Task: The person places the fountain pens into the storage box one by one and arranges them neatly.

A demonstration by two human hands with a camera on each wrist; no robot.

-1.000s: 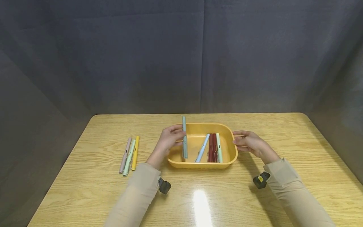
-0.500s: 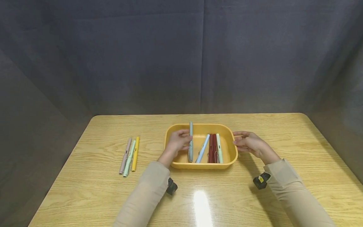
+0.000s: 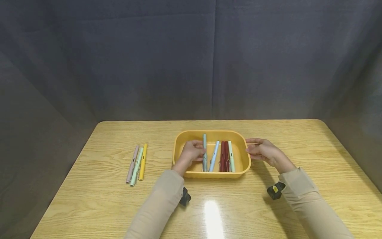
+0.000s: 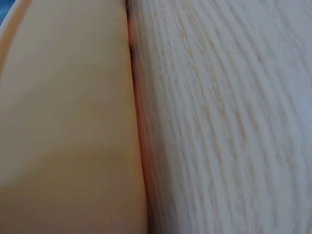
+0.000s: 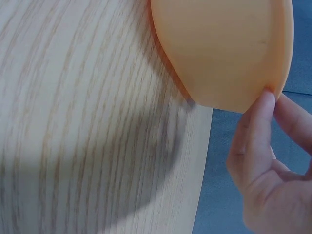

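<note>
Inside the yellow plastic bin (image 3: 218, 175) my left hand (image 3: 191, 153) pinches a grey-blue pen (image 3: 204, 151), which stands nearly parallel to the others. To its right in the bin lie a light blue pen (image 3: 214, 156), two dark red pens (image 3: 224, 156) and a pale green pen (image 3: 231, 156), clips showing. At the bin's right end my right hand (image 3: 264, 152) grips the rim; the right wrist view shows fingertips (image 5: 265, 100) against the outer wall. Only the bin's outer wall (image 4: 73, 117) fills the left wrist view, and the left hand is hidden there.
Left of the bin on the wooden table (image 3: 104, 205) lie a mauve pen (image 3: 132, 164), a light green pen (image 3: 136, 167) and a yellow pen (image 3: 143, 162), side by side. A dark curtain (image 3: 149, 59) hangs behind the table.
My left hand has moved right and down into the bin with the grey-blue pen. Just now the light blue pen has shifted slightly more upright. The right hand stays at the rim.
</note>
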